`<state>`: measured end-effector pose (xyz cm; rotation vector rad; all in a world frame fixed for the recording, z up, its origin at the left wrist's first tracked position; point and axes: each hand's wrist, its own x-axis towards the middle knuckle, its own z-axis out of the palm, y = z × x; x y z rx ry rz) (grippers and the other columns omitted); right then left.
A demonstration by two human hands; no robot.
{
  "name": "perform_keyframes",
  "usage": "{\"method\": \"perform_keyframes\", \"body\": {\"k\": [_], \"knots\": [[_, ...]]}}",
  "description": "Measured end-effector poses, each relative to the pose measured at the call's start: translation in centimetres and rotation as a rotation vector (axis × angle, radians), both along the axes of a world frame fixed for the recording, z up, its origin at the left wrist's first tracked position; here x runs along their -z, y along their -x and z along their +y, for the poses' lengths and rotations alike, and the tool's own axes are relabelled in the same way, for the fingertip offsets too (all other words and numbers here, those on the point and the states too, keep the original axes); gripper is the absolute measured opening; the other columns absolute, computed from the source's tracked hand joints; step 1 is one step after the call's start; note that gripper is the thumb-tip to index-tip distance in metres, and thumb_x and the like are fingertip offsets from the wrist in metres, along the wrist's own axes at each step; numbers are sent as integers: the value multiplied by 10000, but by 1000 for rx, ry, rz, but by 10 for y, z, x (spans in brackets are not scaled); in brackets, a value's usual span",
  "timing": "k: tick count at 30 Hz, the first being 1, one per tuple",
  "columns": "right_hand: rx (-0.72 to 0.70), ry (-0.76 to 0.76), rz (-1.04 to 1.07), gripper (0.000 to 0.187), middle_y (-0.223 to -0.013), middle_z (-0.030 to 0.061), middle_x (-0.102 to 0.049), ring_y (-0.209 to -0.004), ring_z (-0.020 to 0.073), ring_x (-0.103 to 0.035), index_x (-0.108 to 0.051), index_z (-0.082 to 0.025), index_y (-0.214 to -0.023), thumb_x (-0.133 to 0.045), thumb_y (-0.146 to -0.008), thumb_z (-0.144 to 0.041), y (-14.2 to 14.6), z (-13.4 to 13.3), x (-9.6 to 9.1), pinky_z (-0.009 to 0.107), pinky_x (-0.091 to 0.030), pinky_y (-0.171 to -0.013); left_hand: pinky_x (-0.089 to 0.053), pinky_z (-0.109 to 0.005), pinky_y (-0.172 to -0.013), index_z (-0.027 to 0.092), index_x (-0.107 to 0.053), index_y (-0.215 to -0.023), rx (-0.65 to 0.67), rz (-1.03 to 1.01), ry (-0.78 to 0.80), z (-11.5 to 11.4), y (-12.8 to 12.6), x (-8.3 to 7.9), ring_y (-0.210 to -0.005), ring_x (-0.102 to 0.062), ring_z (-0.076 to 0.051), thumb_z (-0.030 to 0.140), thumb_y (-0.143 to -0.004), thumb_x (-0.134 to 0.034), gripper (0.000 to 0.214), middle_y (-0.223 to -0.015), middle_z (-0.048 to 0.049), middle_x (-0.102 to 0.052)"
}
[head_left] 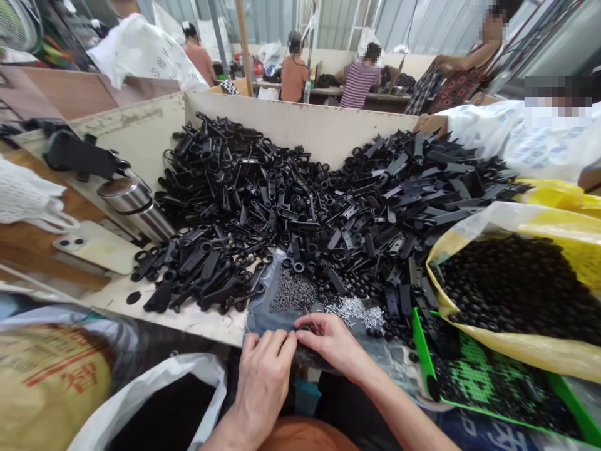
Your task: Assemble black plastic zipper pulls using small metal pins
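My left hand (264, 369) and my right hand (331, 341) meet at the near edge of the work surface, fingertips pinched together on a small black ring-shaped part (303, 327). A thin pin seems to stick up between the right fingers. Just beyond the hands lie a heap of small dark screws (294, 293) and a heap of silvery pins (355, 310). A large pile of black plastic parts (300, 200) fills the shallow box behind them, with a separate group of assembled black pieces (197, 275) to the left.
A yellow bag of small black rings (516, 288) sits at the right above a green crate (493, 382). A steel flask (136, 207) and a phone (94, 245) lie at the left. Sacks and bags stand at the lower left. Several people work at the back.
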<state>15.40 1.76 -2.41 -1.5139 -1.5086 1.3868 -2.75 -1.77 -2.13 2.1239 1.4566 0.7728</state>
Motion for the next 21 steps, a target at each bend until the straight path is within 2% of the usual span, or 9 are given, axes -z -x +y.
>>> {"method": "perform_keyframes", "body": {"k": [2, 4, 7, 10, 13, 15, 17, 21], "knots": [[-50, -43, -38, 239, -677, -19, -665, -612, 146, -518, -805, -192, -983, -665, -800, -256, -2, 0, -7, 245, -404, -577, -397, -400, -812, 256, -754, -1091, 60, 47, 11, 0, 2, -2, -871, -662, -274, 161, -936, -584, 249, -994, -92, -780], [-104, -85, -68, 243, -757, -12, -713, -670, 163, -560, -809, -228, -999, -675, -796, -225, -5, -2, -14, 267, -446, -652, -397, -399, -851, 268, -747, -1114, 84, -31, 38, -3, 5, 0, -919, -660, -274, 184, -936, -605, 242, -1017, -80, -771], [-211, -187, -140, 241, -831, -9, -725, -739, 177, -609, -794, -261, -1037, -652, -851, -201, -10, -8, -21, 286, -476, -733, -407, -391, -866, 300, -771, -1084, 4, -202, 67, -13, 7, 6, -914, -651, -270, 192, -929, -627, 238, -975, -64, -762], [-279, -303, -207, 226, -977, 20, -679, -805, 167, -642, -770, -256, -1074, -614, -919, -204, -11, -13, -24, 266, -490, -727, -434, -379, -838, 301, -787, -1027, -102, -278, 106, -23, 3, 11, -893, -633, -275, 212, -925, -640, 200, -944, -67, -743], [-180, -362, -243, 197, -1019, 36, -638, -832, 160, -655, -756, -239, -1057, -578, -985, -281, 0, -12, -22, 252, -500, -712, -453, -377, -861, 290, -776, -1005, -140, -283, 134, -29, -3, 13, -918, -640, -274, 191, -927, -624, 197, -963, -71, -735], [-48, -418, -316, 252, -932, 23, -638, -800, 152, -657, -734, -218, -980, -508, -1039, -313, 15, -11, -18, 246, -492, -713, -468, -362, -860, 279, -759, -975, -156, -312, 162, -31, -5, 13, -921, -649, -266, 176, -916, -629, 177, -948, -65, -729], [46, -540, -481, 331, -851, 9, -633, -745, 141, -645, -683, -207, -867, -452, -1074, -322, 34, -11, -11, 239, -467, -690, -486, -330, -795, 262, -725, -866, -198, -380, 202, -34, -7, 14, -856, -655, -245, 169, -892, -644, 126, -872, -48, -705], [65, -765, -765, 429, -742, 24, -613, -712, 169, -592, -601, -208, -755, -378, -1108, -309, 60, -13, 6, 267, -405, -652, -466, -299, -671, 245, -590, -677, -326, -444, 227, -40, -8, 18, -696, -605, -209, 175, -820, -675, 180, -723, -7, -614]]}}
